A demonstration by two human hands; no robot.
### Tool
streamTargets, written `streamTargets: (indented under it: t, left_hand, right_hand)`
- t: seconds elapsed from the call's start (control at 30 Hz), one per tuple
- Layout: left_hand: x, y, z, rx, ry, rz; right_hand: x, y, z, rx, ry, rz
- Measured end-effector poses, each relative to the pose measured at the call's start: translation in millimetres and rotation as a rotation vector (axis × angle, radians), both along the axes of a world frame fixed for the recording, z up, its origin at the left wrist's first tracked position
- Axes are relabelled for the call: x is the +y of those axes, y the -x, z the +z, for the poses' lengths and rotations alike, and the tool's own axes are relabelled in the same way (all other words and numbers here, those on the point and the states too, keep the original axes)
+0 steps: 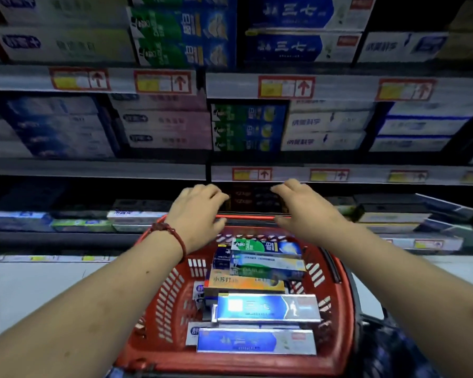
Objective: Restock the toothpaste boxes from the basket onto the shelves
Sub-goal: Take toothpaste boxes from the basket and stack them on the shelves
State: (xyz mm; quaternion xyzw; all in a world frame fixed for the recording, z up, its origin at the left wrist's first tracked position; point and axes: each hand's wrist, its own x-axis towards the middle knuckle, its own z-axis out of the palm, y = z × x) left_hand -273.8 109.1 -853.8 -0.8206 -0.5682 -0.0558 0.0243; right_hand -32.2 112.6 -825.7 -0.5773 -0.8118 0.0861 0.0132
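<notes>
A red plastic basket (172, 298) sits in front of me, low in the head view, with several toothpaste boxes stacked in it. A blue box (257, 341) lies nearest me, another blue one (268, 308) behind it, then an orange box (243, 282) and a green box (265, 245) at the far end. My left hand (195, 214), with a red cord bracelet on the wrist, and my right hand (303, 211) hover over the basket's far rim. Both hands have loosely bent fingers and hold nothing.
Shelves of toothpaste boxes fill the view ahead. Green boxes (247, 128) stand on the middle shelf, blue boxes (298, 47) on the top one. Red and yellow price tags (286, 87) line the shelf edges. Dark boxes (253, 199) sit on the low shelf behind my hands.
</notes>
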Motion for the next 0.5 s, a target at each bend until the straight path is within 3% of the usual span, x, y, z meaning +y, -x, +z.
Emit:
streamTargets:
  t: [0.27,0.4,0.5]
  left_hand:
    - [-6.4,-24.4,-70.4,-0.004,0.32,0.044]
    - [-13.8,-33.3,-105.5,-0.124,0.54,0.123]
    - [-13.7,-33.6,-124.1,-0.324,0.635,0.247]
  right_hand:
    - [2.3,-34.9,-79.0,-0.014,0.327,-0.204]
    - [-2.2,-39.5,-99.7,-0.148,0.498,-0.259]
    - [-0.6,-41.8,-106.5,-0.136,0.548,-0.288]
